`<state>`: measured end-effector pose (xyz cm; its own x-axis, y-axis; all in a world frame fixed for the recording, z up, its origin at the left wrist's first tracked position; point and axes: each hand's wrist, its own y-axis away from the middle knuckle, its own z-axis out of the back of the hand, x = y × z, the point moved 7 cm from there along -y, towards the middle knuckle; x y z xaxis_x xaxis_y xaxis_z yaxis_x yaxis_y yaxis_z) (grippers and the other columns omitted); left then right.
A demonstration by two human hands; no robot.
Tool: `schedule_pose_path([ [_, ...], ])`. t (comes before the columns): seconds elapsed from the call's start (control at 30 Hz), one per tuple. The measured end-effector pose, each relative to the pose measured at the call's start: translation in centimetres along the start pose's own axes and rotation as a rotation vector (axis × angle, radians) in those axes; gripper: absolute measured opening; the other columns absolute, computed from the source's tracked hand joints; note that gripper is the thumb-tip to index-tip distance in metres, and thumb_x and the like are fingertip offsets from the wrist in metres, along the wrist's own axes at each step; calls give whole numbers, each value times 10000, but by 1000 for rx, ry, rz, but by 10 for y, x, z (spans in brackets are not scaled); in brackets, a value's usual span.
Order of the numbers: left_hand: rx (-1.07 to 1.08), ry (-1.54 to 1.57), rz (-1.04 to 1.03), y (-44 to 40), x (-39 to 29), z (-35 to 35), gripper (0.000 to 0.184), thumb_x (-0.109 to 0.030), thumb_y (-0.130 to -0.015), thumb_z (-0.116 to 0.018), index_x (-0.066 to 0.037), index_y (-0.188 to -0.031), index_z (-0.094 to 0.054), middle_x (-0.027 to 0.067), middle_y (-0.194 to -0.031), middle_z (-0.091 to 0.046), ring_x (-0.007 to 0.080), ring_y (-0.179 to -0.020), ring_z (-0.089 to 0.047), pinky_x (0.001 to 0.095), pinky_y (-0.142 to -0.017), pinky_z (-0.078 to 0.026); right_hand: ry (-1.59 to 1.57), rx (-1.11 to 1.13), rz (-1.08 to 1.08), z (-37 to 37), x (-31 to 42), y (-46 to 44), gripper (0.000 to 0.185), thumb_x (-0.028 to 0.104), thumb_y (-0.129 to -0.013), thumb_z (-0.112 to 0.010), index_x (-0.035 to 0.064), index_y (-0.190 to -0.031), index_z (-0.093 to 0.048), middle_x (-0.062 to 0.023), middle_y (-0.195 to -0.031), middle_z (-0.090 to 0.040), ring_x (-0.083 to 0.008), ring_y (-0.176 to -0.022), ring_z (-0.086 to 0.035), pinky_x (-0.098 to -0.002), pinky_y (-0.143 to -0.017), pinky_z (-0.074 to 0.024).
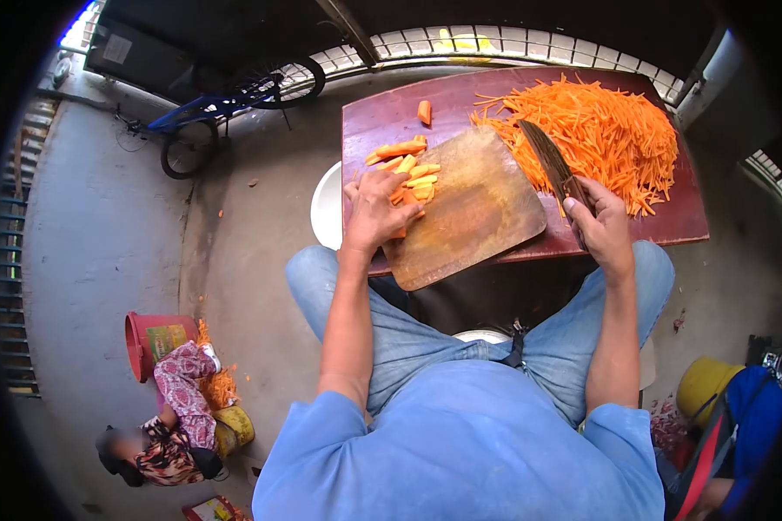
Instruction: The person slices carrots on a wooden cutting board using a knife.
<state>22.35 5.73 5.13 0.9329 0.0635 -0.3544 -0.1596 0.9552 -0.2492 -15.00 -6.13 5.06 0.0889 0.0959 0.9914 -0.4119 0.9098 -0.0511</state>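
Knife (547, 156) points forward-left along its long axis, clamped in right fingers (577, 213), left fingers (389, 183) spread over carrot pieces (423, 181).

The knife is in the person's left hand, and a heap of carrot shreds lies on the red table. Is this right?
Wrong hand: the head view shows the knife in the right hand. The heap of carrot shreds does lie on the red table.

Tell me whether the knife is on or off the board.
Off: the right hand holds the knife beyond the right edge of the board, the blade seen against the shredded carrot.
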Motion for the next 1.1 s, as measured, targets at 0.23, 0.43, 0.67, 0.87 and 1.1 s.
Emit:
schedule_pose_path([
  [0.23, -61, 14, -25, 3, -13, 8, 617, -354, -794, -948, -119, -1343, -791, 106, -1257, -747, 307, -1259, -644, 450, -1098, -361, 326, 54, 194, -27, 34, 15, 362, 36, -979, -770, -55, -1326, -719, -166, -1026, -790, -197, -926, -755, -333, -860, -590],
  [0.43, -155, 32, -5, 0, 6, 1, 464, -213, -860, -903, -110, -1300, -797, 94, -1177, -745, 301, -1202, -656, 448, -1063, -391, 543, 143, 432, -72, 58, 27, 364, 14, -945, -792, -42, -1293, -704, -251, -1086, -782, -428, -1015, -782, -453, -872, -613],
  [0.67, -220, 25, -3, -2, 25, 9, 374, -126, -871, -838, -89, -1242, -808, 83, -1134, -741, 287, -1160, -663, 463, -1023, -384, 673, 214, 399, -94, 66, 20, 323, 38, -952, -789, -14, -1260, -704, -235, -1094, -773, -454, -1033, -750, -512, -864, -597],
  [0.87, -221, 43, 92, 3, 54, 11, 300, -107, -878, -796, -67, -1174, -829, 91, -1109, -757, 286, -1167, -672, 470, -1007, -382, 753, 264, 399, -106, 70, 3, 257, 84, -982, -764, 14, -1218, -690, -230, -1074, -760, -455, -1026, -738, -546, -847, -575],
  [1.1, -225, 126, 18, -15, 43, 0, 278, -163, -929, -795, -80, -1192, -828, 82, -1166, -762, 281, -1215, -662, 464, -1045, -364, 806, 331, 319, -120, 75, -11, 242, 120, -1001, -742, 8, -1208, -687, -246, -1066, -758, -465, -1008, -735, -546, -854, -584],
])
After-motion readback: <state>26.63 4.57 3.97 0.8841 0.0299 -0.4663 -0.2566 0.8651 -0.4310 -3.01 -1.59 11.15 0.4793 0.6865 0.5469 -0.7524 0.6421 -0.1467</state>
